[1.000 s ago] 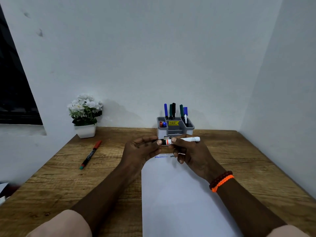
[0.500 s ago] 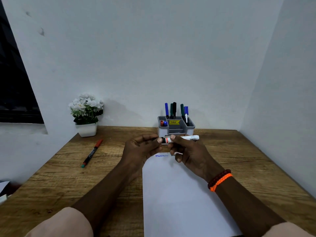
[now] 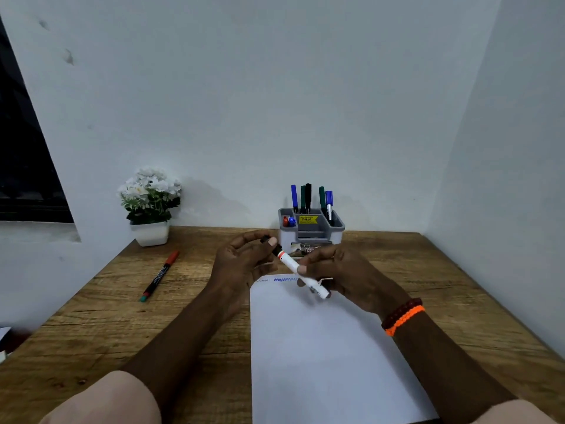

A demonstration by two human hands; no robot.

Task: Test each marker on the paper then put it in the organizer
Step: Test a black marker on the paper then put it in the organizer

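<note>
Both hands hold a white marker (image 3: 293,266) with a black cap and an orange ring, tilted above the top edge of the white paper (image 3: 321,347). My left hand (image 3: 241,261) pinches the black cap end. My right hand (image 3: 342,276) grips the white barrel. The cap looks seated on the marker. Short blue and faint dark scribbles (image 3: 282,280) mark the paper's top. Behind the hands stands the grey organizer (image 3: 336,232), holding several markers upright. A black marker with a red cap (image 3: 159,276) lies on the desk at the left.
A white pot of white flowers (image 3: 150,206) stands at the back left of the wooden desk (image 3: 91,325). White walls close in behind and on the right. A dark window is at far left.
The marker has turned from level to slanting, its cap end now up and left and its barrel end down toward me on the right. Both hands keep their hold.
</note>
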